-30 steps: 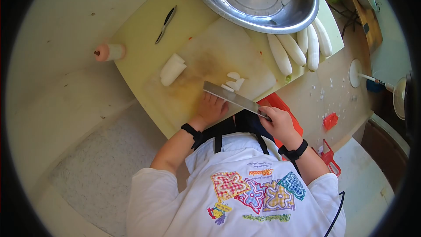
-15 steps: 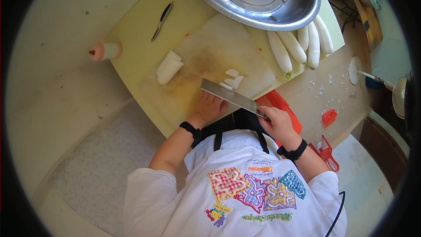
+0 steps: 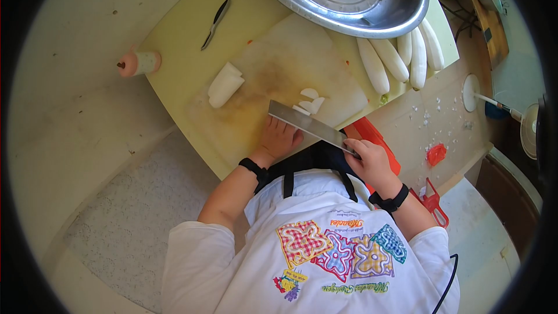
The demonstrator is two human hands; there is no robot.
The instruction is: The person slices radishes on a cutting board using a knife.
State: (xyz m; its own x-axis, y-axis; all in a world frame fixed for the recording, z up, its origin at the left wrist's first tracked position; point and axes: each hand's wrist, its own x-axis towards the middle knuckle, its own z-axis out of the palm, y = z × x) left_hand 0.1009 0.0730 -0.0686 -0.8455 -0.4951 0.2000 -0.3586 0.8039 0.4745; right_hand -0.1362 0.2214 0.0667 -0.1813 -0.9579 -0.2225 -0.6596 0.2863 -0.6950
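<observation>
In my right hand [image 3: 367,157] is the handle of a cleaver [image 3: 314,128], its broad blade slanting up to the left over the cutting board [image 3: 325,52]. My left hand [image 3: 280,138] is closed at the board's near edge, fingertips bent against the near side of the blade; whatever lies under the fingers is hidden. Several thin white radish slices [image 3: 314,105] rest just beyond the blade. Farther left on the board lie cut lengths of peeled white radish [image 3: 225,86], side by side.
A large steel basin [image 3: 401,20] with a few white slices stands at the back. Several whole peeled radishes [image 3: 372,67] lie beside it. A peeler [image 3: 215,23] and a pink-lidded bottle [image 3: 139,63] are on the left. White scraps and a red piece [image 3: 436,154] lie at right.
The view has shifted slightly. Both hands and the cleaver keep nearly the same place, and the slices beyond the blade look the same.
</observation>
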